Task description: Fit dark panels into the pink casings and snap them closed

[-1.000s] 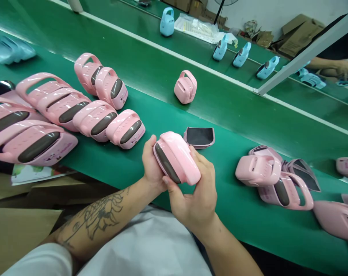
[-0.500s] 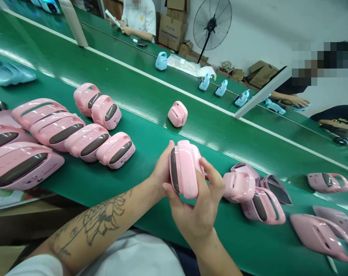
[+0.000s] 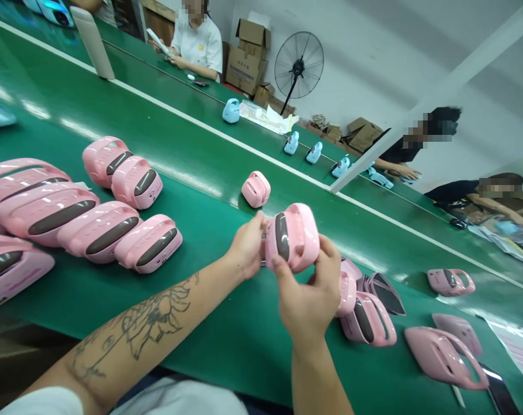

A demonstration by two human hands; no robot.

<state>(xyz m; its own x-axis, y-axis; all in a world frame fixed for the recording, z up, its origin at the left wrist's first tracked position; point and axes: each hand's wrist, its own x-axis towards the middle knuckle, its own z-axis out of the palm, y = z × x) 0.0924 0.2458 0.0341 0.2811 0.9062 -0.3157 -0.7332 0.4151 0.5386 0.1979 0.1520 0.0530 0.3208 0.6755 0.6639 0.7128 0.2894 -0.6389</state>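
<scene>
Above the green table (image 3: 226, 340), both hands (image 3: 249, 245) (image 3: 308, 300) curl snugly round the pink case (image 3: 293, 245), its handle (image 3: 311, 233) opening now showing.

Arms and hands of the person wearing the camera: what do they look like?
The left hand and right hand are bare. The left forearm has a dark flower tattoo; above it is a white sleeve. The right forearm shows no tattoo.
</scene>
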